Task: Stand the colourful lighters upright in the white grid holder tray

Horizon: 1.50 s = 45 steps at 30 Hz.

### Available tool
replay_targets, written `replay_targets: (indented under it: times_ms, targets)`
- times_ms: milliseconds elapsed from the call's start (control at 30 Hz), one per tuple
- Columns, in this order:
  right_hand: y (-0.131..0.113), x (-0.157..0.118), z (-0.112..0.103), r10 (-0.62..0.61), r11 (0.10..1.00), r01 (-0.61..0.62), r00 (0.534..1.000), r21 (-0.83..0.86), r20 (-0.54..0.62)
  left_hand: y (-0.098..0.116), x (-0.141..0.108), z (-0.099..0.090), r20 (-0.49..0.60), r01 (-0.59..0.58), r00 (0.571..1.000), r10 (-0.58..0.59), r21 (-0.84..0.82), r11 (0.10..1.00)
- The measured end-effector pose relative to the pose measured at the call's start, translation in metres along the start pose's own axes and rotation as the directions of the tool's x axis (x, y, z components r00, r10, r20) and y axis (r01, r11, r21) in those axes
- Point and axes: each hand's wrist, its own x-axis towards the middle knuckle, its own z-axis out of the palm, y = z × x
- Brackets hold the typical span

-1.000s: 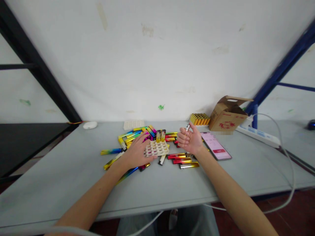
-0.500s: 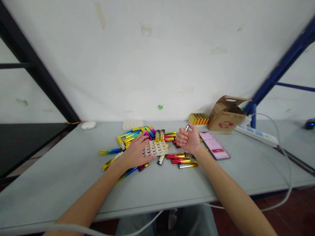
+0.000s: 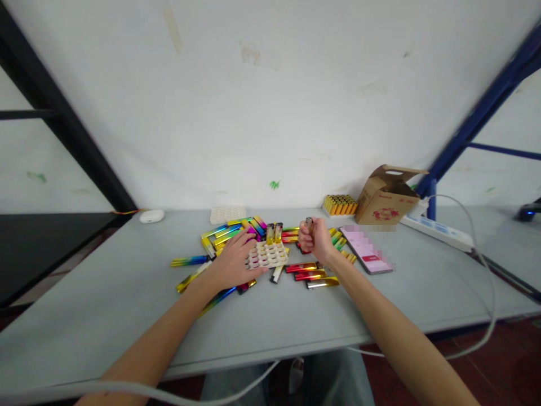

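Note:
My left hand (image 3: 232, 259) lies at the left side of a white tray with rows of holes (image 3: 267, 256), its thumb along the near edge and its fingers at the far left corner, holding it. Two gold lighters (image 3: 274, 233) stand upright in the tray's far row. To the right of the tray, above the table, my right hand (image 3: 316, 241) is closed in a fist around a lighter (image 3: 309, 224), whose top pokes out by the thumb. Rainbow-coloured lighters (image 3: 228, 231) lie heaped around my left hand. Red and gold lighters (image 3: 310, 275) lie below my right hand.
A second white holed tray (image 3: 228, 214) lies by the wall. Further right are a full tray of orange lighters (image 3: 340, 205), an open cardboard box (image 3: 386, 197), a phone (image 3: 366, 251) and a power strip (image 3: 439, 232). A white case (image 3: 152, 216) sits at the far left.
My right hand has shifted slightly left and turned, with the lighter still in its fist and the lighter's top now upward. My left hand and the tray have stayed in place.

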Motion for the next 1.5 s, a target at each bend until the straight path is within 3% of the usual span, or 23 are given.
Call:
replay_targets:
  times_ms: [867,1067,1267,1500]
  targets:
    - [0.0004,-0.0027,0.0041,0.062,0.994,-0.062,0.998,-0.095,-0.003,-0.0023,-0.0014,0.0023,-0.002,-0.024,1.0,0.024,0.024,0.999]
    - [0.003,-0.0046,0.002,-0.012,0.999,0.011,0.999,-0.048,-0.035,-0.0026,-0.0012,0.0034,-0.019,-0.02,1.0,0.02,-0.005,1.0]
    - [0.0041,-0.0062,0.0009,-0.079,0.99,0.073,0.996,-0.123,-0.043,-0.0015,-0.0014,0.0019,-0.009,-0.014,1.0,0.014,-0.014,1.0]
    - [0.002,-0.0042,0.0045,0.0,0.994,-0.005,0.999,-0.111,-0.039,-0.0005,-0.001,0.0011,-0.008,-0.011,1.0,0.011,-0.025,1.0]
